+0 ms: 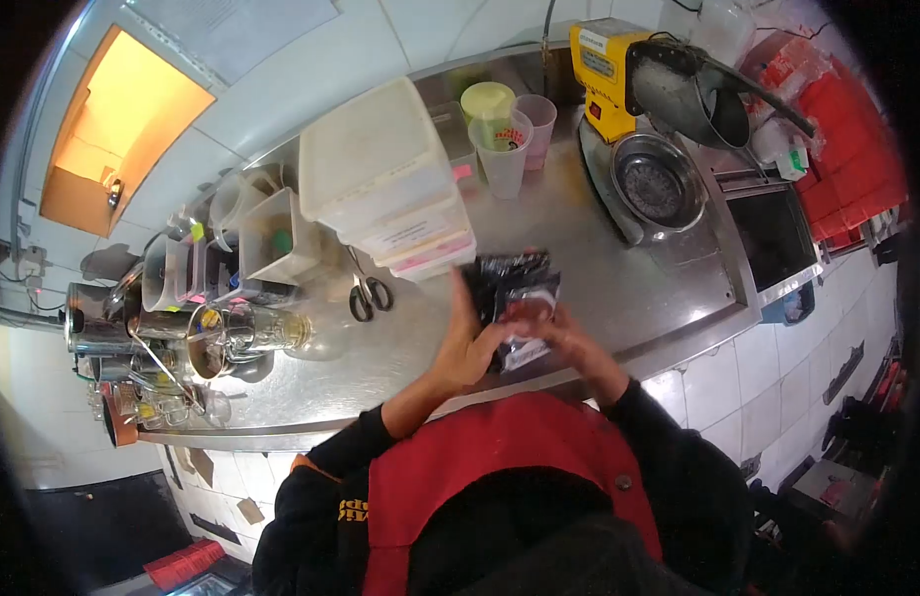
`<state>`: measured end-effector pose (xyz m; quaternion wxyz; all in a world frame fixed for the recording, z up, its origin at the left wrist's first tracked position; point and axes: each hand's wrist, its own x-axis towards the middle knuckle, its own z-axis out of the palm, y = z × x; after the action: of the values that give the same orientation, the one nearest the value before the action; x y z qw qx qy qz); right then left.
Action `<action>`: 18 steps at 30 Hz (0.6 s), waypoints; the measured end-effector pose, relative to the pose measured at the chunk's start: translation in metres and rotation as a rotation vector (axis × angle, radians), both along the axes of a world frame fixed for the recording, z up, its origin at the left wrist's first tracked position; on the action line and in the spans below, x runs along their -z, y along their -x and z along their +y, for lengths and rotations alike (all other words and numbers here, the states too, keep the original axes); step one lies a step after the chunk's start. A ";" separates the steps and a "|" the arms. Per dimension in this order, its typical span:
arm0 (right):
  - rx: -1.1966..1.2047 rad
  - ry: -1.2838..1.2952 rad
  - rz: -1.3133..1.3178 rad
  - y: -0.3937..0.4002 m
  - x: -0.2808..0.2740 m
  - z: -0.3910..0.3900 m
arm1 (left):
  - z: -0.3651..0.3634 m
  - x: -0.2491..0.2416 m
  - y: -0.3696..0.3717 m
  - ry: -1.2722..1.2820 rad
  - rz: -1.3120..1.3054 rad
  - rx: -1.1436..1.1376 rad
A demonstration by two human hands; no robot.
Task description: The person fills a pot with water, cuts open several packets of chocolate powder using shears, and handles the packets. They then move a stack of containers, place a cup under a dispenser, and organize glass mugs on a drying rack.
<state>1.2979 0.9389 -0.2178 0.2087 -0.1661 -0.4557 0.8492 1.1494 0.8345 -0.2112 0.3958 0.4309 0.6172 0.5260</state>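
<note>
Close in front of my body, over the front part of the steel counter, both hands are at shiny black packets (pixel 528 294) that overlap each other. My left hand (pixel 468 346) has the packets from the left side, its thumb across the front and its fingers stretched up behind. From the right, my right hand (pixel 573 344) grips the front packet at its edge, slightly smeared by motion. A pale printed label shows at the lower end of that packet. Black-handled scissors (pixel 371 297) lie on the counter to the left of my hands.
Stacked white lidded boxes (pixel 381 159) stand behind my hands. Plastic cups (pixel 501 159) are at the back wall. A yellow machine (pixel 604 79) with a metal bowl (pixel 659 181) sits at the right. Clear bins (pixel 281 243) and a glass jar (pixel 271 331) crowd the left side.
</note>
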 end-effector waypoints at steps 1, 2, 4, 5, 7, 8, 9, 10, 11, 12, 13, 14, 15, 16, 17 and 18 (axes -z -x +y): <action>-0.003 0.007 0.005 0.000 -0.006 0.015 | 0.017 -0.019 -0.001 -0.016 0.057 0.006; -0.040 0.022 0.007 0.001 -0.018 0.032 | 0.032 -0.037 -0.003 -0.032 0.115 0.011; -0.085 0.041 0.014 0.005 -0.028 0.060 | 0.056 -0.058 -0.011 -0.113 0.186 -0.005; -0.077 0.013 0.097 0.007 -0.029 0.072 | 0.065 -0.063 -0.016 -0.152 0.266 -0.049; -0.052 0.032 0.107 0.005 -0.037 0.090 | 0.080 -0.077 -0.024 -0.262 0.477 -0.131; -0.061 0.035 0.108 0.006 -0.040 0.098 | 0.086 -0.085 -0.024 -0.257 0.480 -0.139; -0.126 0.063 0.109 0.007 -0.041 0.106 | 0.091 -0.092 -0.023 -0.248 0.472 -0.131; -0.191 0.091 0.110 0.008 -0.040 0.114 | 0.095 -0.096 -0.022 -0.240 0.465 -0.122; -0.140 0.085 0.105 0.010 -0.032 0.119 | 0.097 -0.096 -0.021 -0.233 0.468 -0.129; -0.148 0.090 0.106 0.013 -0.022 0.126 | 0.099 -0.097 -0.021 -0.241 0.568 -0.159; -0.148 0.056 0.141 0.018 -0.015 0.134 | 0.100 -0.096 -0.020 -0.248 0.667 -0.188; -0.148 0.022 0.177 0.021 -0.008 0.139 | 0.100 -0.094 -0.020 -0.241 0.670 -0.194; -0.140 0.075 0.206 0.024 -0.019 0.138 | 0.101 -0.091 -0.020 -0.275 0.687 -0.198; -0.147 0.079 0.208 0.025 -0.022 0.140 | 0.102 -0.088 -0.020 -0.310 0.704 -0.201; -0.166 0.071 0.162 0.025 -0.024 0.141 | 0.105 -0.084 -0.016 -0.305 0.706 -0.208; -0.186 0.063 0.114 0.025 -0.027 0.141 | 0.111 -0.081 -0.011 -0.401 0.734 -0.212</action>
<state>1.2732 1.0799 -0.1908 0.1494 -0.0808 -0.4295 0.8869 1.1601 0.9459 -0.1306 0.0022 0.5922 0.6435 0.4850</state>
